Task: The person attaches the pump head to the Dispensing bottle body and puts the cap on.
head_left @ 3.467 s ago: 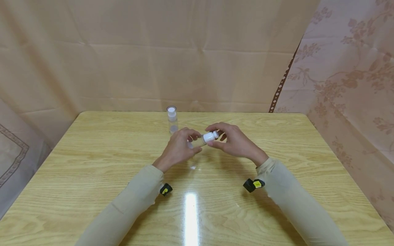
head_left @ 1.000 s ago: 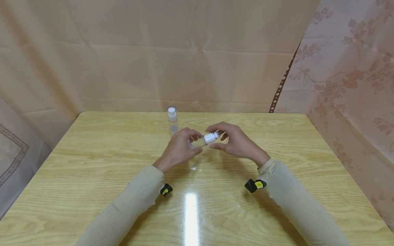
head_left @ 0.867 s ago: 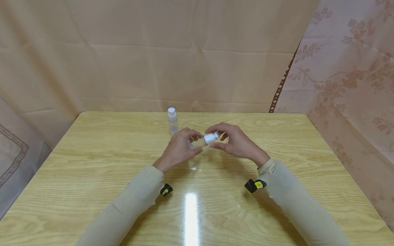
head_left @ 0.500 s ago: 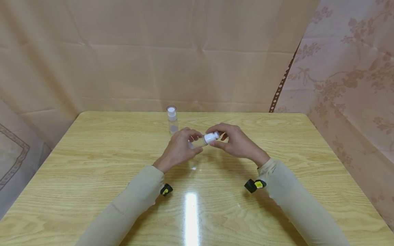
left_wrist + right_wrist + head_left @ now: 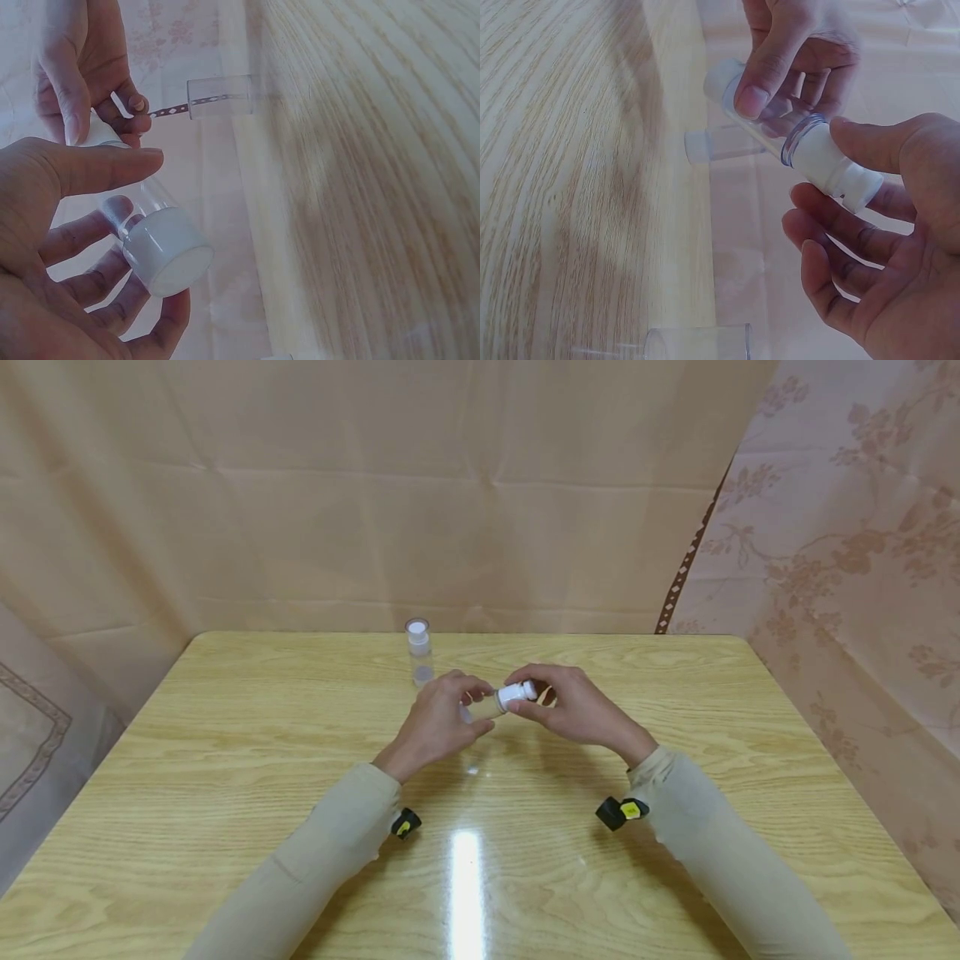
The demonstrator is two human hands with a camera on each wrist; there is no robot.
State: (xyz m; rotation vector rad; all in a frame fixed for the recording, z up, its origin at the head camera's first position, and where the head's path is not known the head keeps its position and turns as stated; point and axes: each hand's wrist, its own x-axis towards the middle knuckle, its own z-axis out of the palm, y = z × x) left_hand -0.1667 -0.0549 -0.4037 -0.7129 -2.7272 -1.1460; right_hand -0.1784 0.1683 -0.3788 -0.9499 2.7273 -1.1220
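Note:
My left hand (image 5: pixel 438 718) grips the clear body of a small pump bottle (image 5: pixel 769 135), which is held above the table and tilted with its white pump top (image 5: pixel 517 694) toward the right. In the left wrist view the bottle's white base (image 5: pixel 169 251) sticks out between thumb and fingers. My right hand (image 5: pixel 573 703) pinches the white collar below the pump head, thumb on the near side and fingers on the far side. A second pump bottle (image 5: pixel 420 652), clear and white, stands upright behind my left hand.
A clear open cylinder, like a cap (image 5: pixel 220 97), stands on the wooden table (image 5: pixel 300 693); the right wrist view also shows this clear cap (image 5: pixel 697 343). A beige curtain (image 5: pixel 450 510) hangs behind the table, with a floral cloth (image 5: pixel 862 568) at the right.
My right thumb, held off the bottle a second ago, has come up onto the white collar, and the right fingers have shifted slightly. The left hand and the standing bottle have hardly moved.

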